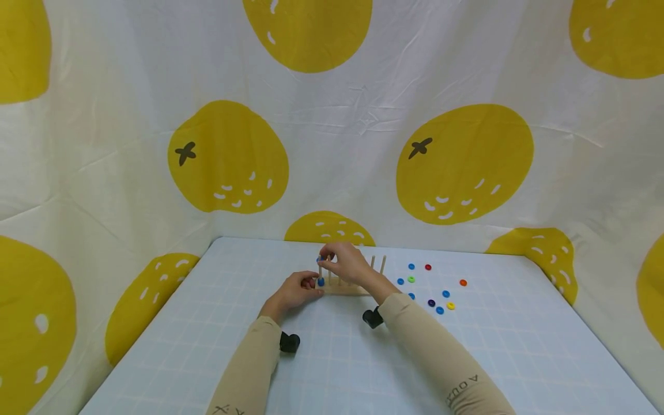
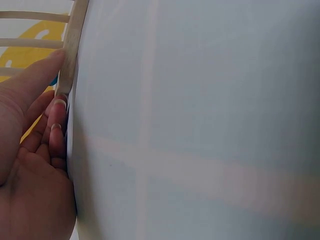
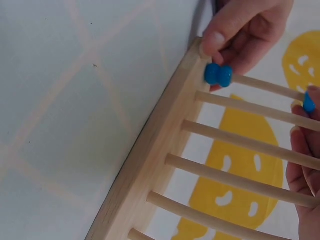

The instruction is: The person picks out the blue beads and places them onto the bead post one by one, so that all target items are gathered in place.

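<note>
A wooden peg stand (image 1: 342, 291) with a row of upright pegs sits on the table. My left hand (image 1: 293, 291) grips its left end, the thumb on the front of the base and the other fingers curled behind, as the right wrist view shows. Two blue rings (image 3: 218, 75) lie stacked at the foot of the leftmost peg. Up at that peg's top, my right hand (image 1: 347, 262) pinches another blue ring (image 3: 308, 102) between thumb and finger. In the left wrist view the left hand (image 2: 32, 195) lies against the tabletop beside the base (image 2: 75, 45).
Right of the stand, loose rings are scattered: several blue, plus a red ring (image 1: 427, 267), a green ring (image 1: 411, 279), an orange ring (image 1: 463, 283), a yellow ring (image 1: 451, 306) and a dark purple ring (image 1: 432, 303). A patterned curtain (image 1: 342, 144) hangs behind the table.
</note>
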{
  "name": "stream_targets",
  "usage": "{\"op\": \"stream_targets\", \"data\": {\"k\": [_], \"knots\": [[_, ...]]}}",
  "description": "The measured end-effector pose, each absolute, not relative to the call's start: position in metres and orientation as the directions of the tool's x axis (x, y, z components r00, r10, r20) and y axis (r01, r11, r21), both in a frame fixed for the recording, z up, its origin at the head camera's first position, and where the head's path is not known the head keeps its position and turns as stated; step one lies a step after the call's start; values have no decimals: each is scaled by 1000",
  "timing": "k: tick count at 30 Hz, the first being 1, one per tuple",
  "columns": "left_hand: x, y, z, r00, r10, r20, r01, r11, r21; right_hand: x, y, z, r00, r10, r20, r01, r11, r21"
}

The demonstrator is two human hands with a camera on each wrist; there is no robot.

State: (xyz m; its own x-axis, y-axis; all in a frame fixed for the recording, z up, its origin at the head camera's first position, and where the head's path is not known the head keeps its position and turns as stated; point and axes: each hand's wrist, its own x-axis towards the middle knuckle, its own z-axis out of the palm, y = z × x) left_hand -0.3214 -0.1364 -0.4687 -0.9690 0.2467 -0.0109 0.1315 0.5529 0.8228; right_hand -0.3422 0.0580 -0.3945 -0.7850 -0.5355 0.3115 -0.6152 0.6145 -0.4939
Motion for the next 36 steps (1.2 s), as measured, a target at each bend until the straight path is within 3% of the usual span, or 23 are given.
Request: {"op": "stream_targets", "data": {"k": [15,36], "knots": [[-319,-136,-469,-966,258,-26,126,556,822,-340,59,-394,-794,-555,248,-601,654,-459],[-317,-133,-465,-974,222,-43,93,568,818,-333,76,-377,-754,-603,262,-636,569,-521]]}}
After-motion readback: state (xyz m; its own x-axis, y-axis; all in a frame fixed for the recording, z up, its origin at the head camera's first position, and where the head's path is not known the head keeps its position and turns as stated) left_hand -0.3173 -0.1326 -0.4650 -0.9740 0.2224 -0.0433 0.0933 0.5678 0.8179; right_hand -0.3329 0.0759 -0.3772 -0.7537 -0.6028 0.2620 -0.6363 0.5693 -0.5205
